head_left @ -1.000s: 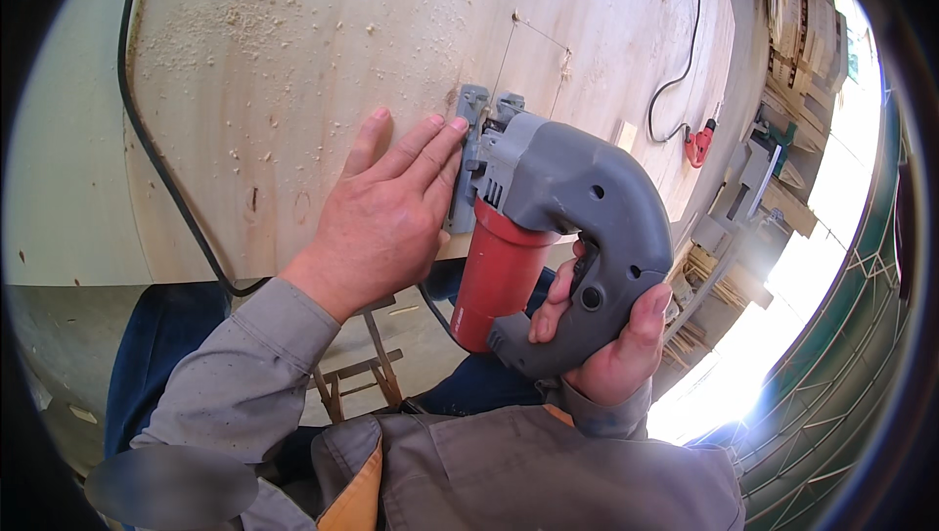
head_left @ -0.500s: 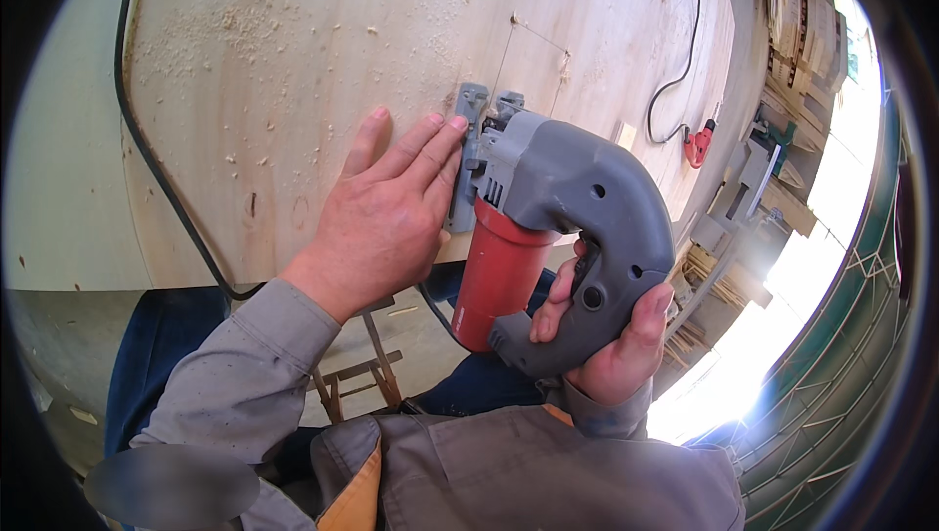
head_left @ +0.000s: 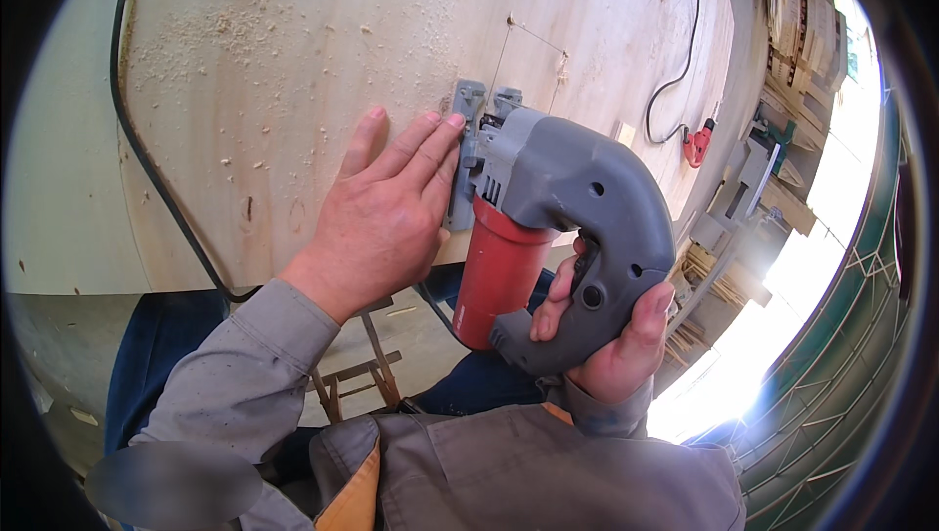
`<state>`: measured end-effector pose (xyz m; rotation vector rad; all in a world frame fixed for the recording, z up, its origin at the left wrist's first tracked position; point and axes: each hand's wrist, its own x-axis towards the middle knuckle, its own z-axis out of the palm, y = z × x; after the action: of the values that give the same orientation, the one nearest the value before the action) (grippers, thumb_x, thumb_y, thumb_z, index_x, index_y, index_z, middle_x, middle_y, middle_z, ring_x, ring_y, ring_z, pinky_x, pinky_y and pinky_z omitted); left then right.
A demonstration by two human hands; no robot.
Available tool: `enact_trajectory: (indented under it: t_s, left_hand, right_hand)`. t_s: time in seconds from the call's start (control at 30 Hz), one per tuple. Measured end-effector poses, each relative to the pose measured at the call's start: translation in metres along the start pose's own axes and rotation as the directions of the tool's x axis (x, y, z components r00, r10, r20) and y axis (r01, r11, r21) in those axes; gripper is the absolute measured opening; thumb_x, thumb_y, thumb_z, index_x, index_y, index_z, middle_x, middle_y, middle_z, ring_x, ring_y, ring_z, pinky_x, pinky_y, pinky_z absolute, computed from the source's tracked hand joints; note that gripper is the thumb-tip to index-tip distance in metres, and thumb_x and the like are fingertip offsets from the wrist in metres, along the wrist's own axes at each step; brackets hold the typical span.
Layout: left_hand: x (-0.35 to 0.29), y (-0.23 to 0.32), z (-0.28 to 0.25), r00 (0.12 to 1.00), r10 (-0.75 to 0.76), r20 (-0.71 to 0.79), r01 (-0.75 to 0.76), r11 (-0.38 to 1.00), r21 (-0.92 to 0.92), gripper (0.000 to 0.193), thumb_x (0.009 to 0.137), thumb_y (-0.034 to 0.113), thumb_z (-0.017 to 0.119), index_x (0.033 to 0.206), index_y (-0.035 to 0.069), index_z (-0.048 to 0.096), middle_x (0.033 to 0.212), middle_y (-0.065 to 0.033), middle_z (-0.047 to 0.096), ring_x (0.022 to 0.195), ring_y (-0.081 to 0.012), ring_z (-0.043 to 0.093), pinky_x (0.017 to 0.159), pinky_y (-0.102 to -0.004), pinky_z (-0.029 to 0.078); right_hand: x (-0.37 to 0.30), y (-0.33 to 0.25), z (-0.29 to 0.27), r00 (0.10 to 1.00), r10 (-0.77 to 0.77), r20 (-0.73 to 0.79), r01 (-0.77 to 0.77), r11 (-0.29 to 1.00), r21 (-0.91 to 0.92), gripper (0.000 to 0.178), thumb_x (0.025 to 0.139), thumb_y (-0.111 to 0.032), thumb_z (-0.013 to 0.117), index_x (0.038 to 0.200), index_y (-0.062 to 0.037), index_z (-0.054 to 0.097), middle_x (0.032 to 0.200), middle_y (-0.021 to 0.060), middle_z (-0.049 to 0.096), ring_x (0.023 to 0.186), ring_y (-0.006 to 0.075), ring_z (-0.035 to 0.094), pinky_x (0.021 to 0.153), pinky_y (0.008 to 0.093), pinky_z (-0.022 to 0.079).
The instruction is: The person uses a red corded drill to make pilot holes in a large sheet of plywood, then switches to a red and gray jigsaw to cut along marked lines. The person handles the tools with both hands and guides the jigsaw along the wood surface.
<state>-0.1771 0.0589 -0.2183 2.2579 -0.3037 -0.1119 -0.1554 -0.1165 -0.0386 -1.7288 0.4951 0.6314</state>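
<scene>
A grey and red jigsaw (head_left: 587, 174) stands with its metal base plate (head_left: 464, 200) on a pale wooden board (head_left: 323, 52), at the board's near edge. Wrapped round the saw's rear handle is my right hand (head_left: 626, 350), its fingers by the trigger. My left hand (head_left: 381, 203) lies flat on the board, fingers stretched out, with the fingertips against the left side of the base plate. Ahead of the saw, thin dark pencil lines (head_left: 536, 34) mark the wood. The blade is mostly hidden by the saw's body.
Sawdust (head_left: 230, 37) is scattered over the board's left half. A black cord (head_left: 161, 189) runs along the left side. At the right lies a red-handled tool (head_left: 698, 143) with its own cord. Stacked wood pieces (head_left: 807, 42) stand farther right; a wooden stool (head_left: 357, 370) is below.
The saw and my left fingertips have shifted very slightly in the picture, together with the board. My grip and the left hand's flat pose look the same.
</scene>
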Motion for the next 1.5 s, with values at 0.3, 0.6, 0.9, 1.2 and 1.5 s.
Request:
enact_trajectory:
  t_s: [0.3,0.6,0.9,1.2,1.5]
  left_hand:
    - [0.003,-0.001,0.001,1.0,-0.002,-0.012,0.003,1.0,0.008,0.083,0.069,0.026,0.081,0.142,-0.003,0.057,0.158,-0.014,0.049,0.147,-0.0289,0.045,0.125,-0.057,0.022]
    - [0.005,-0.002,0.001,1.0,-0.008,-0.023,0.008,1.0,0.006,0.082,0.069,0.026,0.081,0.142,-0.003,0.057,0.157,-0.0139,0.05,0.147,-0.029,0.046,0.124,-0.0578,0.024]
    - [0.007,-0.003,-0.001,1.0,-0.01,-0.018,0.01,1.0,-0.011,0.083,0.069,0.026,0.081,0.143,-0.002,0.057,0.157,-0.0139,0.049,0.147,-0.0289,0.045,0.124,-0.0579,0.024]
    - [0.01,-0.004,-0.001,1.0,-0.012,-0.018,0.012,1.0,-0.01,0.084,0.069,0.026,0.082,0.143,-0.003,0.056,0.157,-0.0145,0.05,0.147,-0.0291,0.045,0.125,-0.0576,0.023]
    - [0.013,-0.005,-0.003,1.0,-0.017,-0.023,0.016,1.0,-0.025,0.082,0.069,0.024,0.081,0.142,-0.003,0.057,0.157,-0.0151,0.05,0.147,-0.0297,0.045,0.124,-0.0577,0.023]
  right_hand:
    - [0.001,-0.001,0.0,1.0,0.012,-0.027,-0.011,1.0,0.016,0.085,0.103,-0.072,0.04,0.137,0.0064,0.044,0.1,0.0164,0.064,0.068,0.0237,0.067,0.065,0.0377,0.058]
    - [0.005,-0.005,0.001,1.0,-0.005,-0.019,0.005,1.0,-0.031,0.084,0.103,-0.071,0.04,0.136,0.0063,0.045,0.1,0.0169,0.064,0.066,0.0236,0.067,0.063,0.0375,0.058]
    - [0.007,-0.006,0.001,0.999,-0.019,-0.032,0.018,1.0,-0.021,0.083,0.104,-0.069,0.04,0.137,0.0071,0.045,0.098,0.0175,0.064,0.064,0.0235,0.066,0.062,0.0367,0.058]
    - [0.009,-0.008,0.002,0.999,-0.015,-0.05,0.015,1.0,0.002,0.083,0.104,-0.068,0.04,0.137,0.0072,0.045,0.098,0.0178,0.064,0.064,0.0239,0.066,0.061,0.0372,0.057]
    - [0.014,-0.012,0.003,1.0,-0.02,-0.019,0.02,0.999,-0.035,0.082,0.105,-0.067,0.04,0.138,0.0083,0.045,0.098,0.0192,0.064,0.063,0.0245,0.067,0.06,0.0368,0.059]
